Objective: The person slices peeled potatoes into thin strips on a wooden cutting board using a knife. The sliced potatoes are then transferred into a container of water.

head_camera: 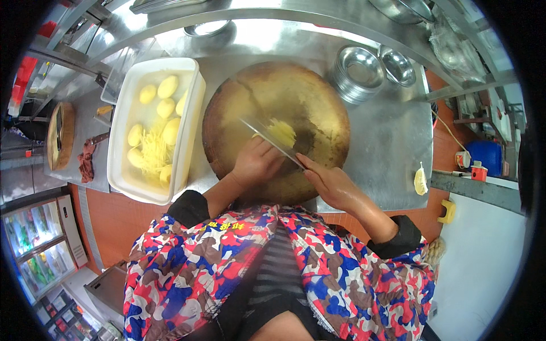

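On a round wooden chopping block (pixel 239 98) before me, my right hand (pixel 330 183) grips a cleaver (pixel 273 143) by its handle, the blade seen nearly edge-on. Close against the blade's near side, my left hand (pixel 260 160) is bent over a potato piece (pixel 256 135). Only a yellow sliver of that piece shows at the fingertips; the rest is hidden. Beyond the blade lies a small heap of potato shreds (pixel 283 132). To the left, a white plastic tub (pixel 197 102) of cloudy water holds several peeled potatoes (pixel 167 87) and a pile of shreds (pixel 154 149).
Stacked metal bowls (pixel 358 74) stand at the back right, with another metal bowl (pixel 397 66) beside them. A steel shelf rail (pixel 273 14) crosses above the steel table (pixel 384 140). A pale scrap (pixel 420 181) lies near the right edge. A reddish-brown cloth (pixel 86 160) lies left of the tub.
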Tool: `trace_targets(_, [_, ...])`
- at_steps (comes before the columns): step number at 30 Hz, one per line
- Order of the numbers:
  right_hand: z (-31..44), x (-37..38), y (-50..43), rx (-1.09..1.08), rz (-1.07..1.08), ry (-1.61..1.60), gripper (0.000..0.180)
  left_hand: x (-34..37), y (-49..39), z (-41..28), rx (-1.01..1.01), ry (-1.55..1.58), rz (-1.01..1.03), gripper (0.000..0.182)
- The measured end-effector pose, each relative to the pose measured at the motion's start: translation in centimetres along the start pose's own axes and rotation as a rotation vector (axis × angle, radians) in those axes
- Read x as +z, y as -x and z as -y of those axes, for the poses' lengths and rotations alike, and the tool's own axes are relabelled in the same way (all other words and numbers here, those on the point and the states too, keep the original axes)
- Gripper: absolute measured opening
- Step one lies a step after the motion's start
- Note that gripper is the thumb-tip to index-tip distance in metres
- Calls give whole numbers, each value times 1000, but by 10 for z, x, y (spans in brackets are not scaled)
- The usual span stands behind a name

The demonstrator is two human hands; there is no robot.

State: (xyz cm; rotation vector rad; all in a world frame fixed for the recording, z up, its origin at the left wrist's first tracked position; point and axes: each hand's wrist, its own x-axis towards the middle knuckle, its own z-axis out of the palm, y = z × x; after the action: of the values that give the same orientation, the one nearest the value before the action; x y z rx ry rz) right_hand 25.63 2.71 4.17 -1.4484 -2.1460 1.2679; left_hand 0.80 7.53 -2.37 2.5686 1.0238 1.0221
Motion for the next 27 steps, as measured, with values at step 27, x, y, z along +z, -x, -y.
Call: trace_targets(27, [-18, 15, -21, -26, -45, -8, 47, -10, -2, -2, -7, -25, 55, 34])
